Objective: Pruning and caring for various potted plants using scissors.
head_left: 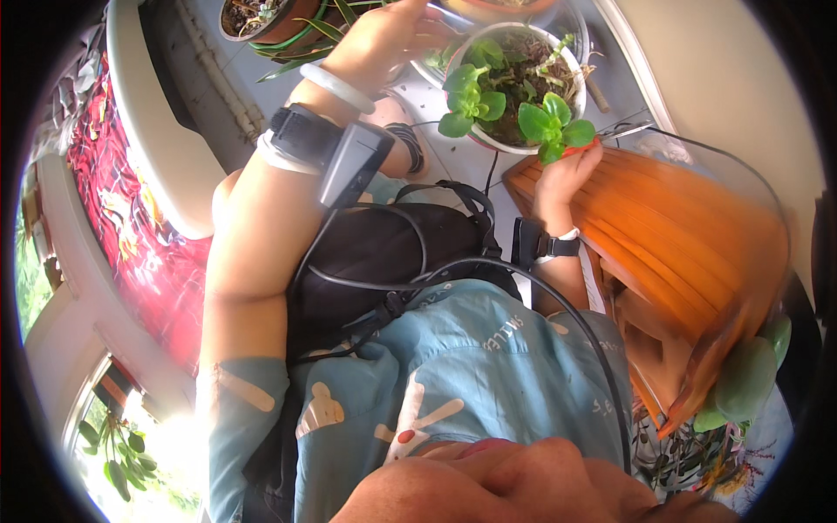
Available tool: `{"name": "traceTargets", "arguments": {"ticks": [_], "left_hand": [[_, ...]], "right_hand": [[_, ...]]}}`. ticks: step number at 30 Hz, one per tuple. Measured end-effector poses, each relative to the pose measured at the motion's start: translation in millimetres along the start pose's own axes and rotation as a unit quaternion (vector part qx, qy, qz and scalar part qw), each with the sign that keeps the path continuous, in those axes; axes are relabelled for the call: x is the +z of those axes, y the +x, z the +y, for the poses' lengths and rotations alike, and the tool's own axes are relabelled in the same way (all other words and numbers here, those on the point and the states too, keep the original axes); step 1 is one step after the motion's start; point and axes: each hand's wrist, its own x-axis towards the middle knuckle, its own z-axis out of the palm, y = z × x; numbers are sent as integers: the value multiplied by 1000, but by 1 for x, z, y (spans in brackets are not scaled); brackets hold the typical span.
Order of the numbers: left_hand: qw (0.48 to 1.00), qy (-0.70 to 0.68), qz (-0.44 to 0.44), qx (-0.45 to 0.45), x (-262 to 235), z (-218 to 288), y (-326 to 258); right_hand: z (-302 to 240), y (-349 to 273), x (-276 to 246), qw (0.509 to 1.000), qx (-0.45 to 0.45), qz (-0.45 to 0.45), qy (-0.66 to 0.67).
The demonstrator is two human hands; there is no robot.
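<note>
A white round pot (579, 74) of soil stands at the upper middle, with a green leafy plant (545, 122) growing over its near rim. My right hand (567, 174) is just below the pot's right side, closed on the red handles of a pair of scissors (626, 131). The metal blades point right, away from the plant. My left hand (388, 39) reaches to the upper left of the white pot, near its rim. Its fingers are smeared and partly cut off by the picture's upper edge, so their hold cannot be made out.
A brown pot (283, 35) with a dry plant stands at the upper left. An orange slatted wooden piece (663, 235) fills the right side. A black bag (392, 244) lies across my lap, with a cable (558, 283) over it. A pale wall (724, 78) rises at the right.
</note>
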Motion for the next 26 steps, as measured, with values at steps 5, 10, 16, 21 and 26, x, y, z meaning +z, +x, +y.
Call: {"name": "traceTargets", "arguments": {"ticks": [5, 10, 16, 21, 26], "left_hand": [[996, 4, -64, 57, -26, 5, 1], [997, -68, 9, 27, -10, 13, -16], [978, -186, -86, 31, -16, 19, -23], [995, -99, 14, 28, -15, 18, -9], [995, -60, 44, 66, -18, 24, -13]], "right_hand": [[-45, -7, -7, 997, -68, 12, -23], [-56, -9, -20, 973, -229, -40, 2], [-61, -10, -11, 958, -275, -70, -33], [-72, 0, -7, 954, -286, -34, -80], [-74, 5, -7, 956, -278, -67, -64]]}}
